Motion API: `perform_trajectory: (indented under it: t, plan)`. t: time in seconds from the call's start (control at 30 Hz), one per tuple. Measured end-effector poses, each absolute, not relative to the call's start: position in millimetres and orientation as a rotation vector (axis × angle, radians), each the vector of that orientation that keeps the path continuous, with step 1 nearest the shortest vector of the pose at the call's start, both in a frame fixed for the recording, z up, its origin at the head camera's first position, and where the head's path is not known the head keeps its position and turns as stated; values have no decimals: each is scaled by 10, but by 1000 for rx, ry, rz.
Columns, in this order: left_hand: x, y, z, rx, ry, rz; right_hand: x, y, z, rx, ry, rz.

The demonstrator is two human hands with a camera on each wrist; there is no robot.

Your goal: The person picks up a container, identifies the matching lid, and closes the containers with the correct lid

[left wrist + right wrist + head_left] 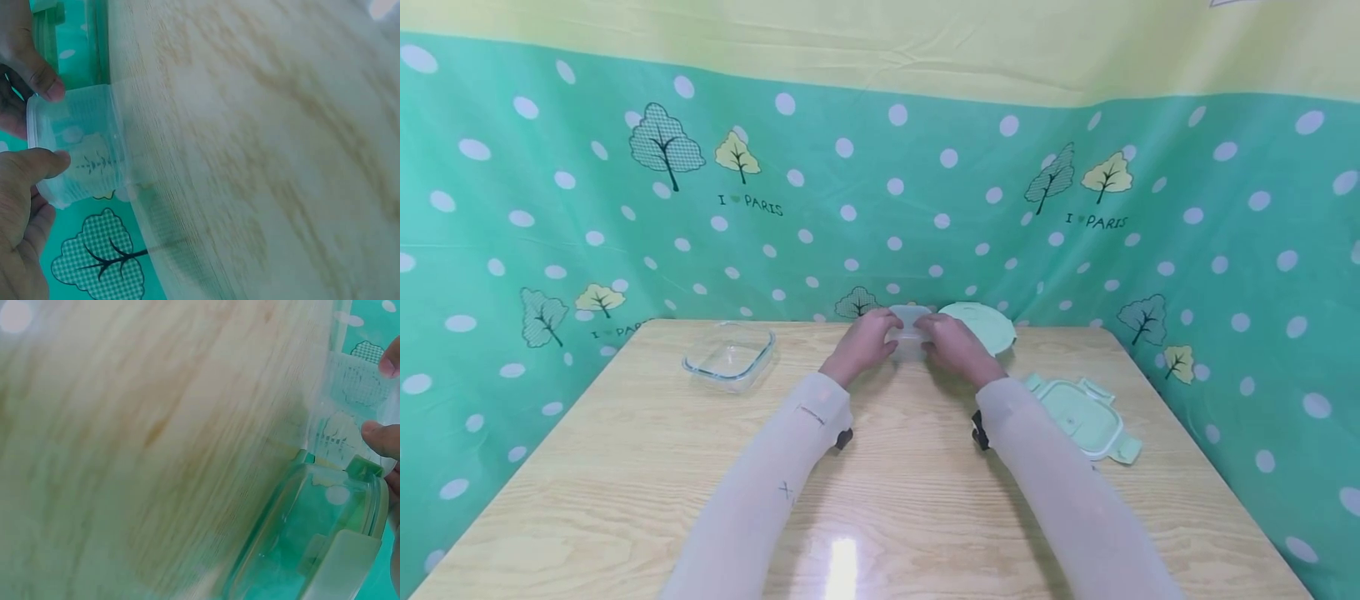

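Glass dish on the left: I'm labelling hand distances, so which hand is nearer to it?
Left. The left hand is right of the glass dish, gripping the left side of the tub; the right hand grips its right side, farther away.

A translucent plastic tub [94, 134] is held upright at the far edge of the table [910, 467].
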State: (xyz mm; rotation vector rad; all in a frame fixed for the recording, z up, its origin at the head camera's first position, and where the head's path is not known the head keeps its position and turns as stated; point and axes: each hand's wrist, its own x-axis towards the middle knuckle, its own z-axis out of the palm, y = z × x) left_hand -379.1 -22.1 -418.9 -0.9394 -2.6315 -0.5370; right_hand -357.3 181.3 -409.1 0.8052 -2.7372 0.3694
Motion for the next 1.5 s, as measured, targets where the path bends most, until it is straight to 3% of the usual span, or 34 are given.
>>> perform_trajectory:
  t: [0.5, 1.2, 1.5]
  plan:
    - [-3705, -249, -4143, -962, -2697, -413, -3531, 1819, -4074, 756, -2790, 367]
    - [-3696, -1012, -3872, -893, -2700, -342, -3555, 1822, -4093, 765, -2763, 402]
    - [-3644, -1483, -3769, -718, -2709, -473, -3557, 1800, -4115, 748, -2778, 400]
